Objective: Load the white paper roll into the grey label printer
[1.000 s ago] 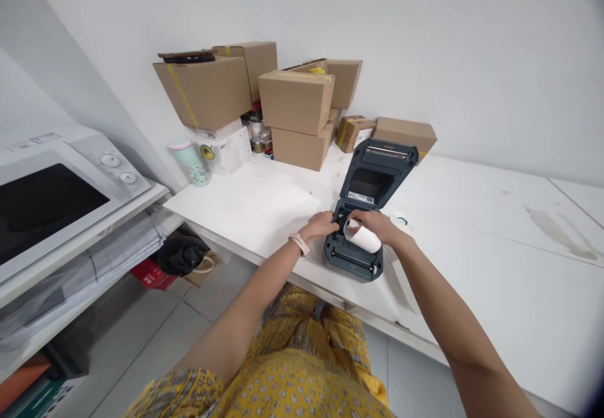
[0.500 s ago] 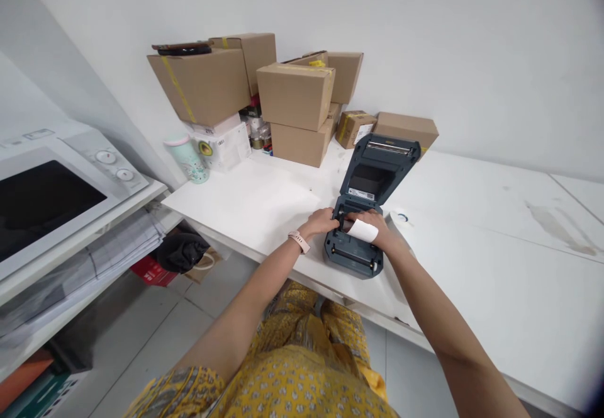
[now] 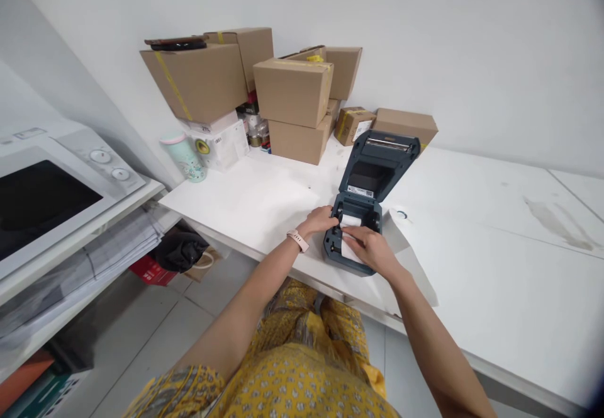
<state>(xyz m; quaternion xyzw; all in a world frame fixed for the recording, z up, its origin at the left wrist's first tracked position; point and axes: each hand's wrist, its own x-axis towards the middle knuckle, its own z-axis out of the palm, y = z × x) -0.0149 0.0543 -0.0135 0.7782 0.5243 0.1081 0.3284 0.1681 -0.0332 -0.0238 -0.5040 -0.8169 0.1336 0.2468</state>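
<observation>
A dark grey label printer [image 3: 352, 206] stands on the white table with its lid [image 3: 391, 158] raised. Inside its bay sits a white roll of label paper [image 3: 350, 220], and a white strip [image 3: 348, 253] from it runs toward the front of the printer. My left hand [image 3: 319, 220] grips the printer's left side, its thumb over the rim beside the roll. Over the bay, my right hand [image 3: 370, 246] has its fingers closed on the paper strip, covering part of it. The right side of the bay is partly hidden by that hand.
Another white roll [image 3: 400, 216] and a loose paper sheet [image 3: 415, 260] lie right of the printer. Cardboard boxes [image 3: 292, 94] are stacked behind, beside a mint tumbler [image 3: 186, 158]. A microwave [image 3: 70, 185] stands at left.
The white roll now sits down in the printer's bay. My right hand has moved toward the printer's front and holds the paper strip there. My left hand stays at the printer's left side.
</observation>
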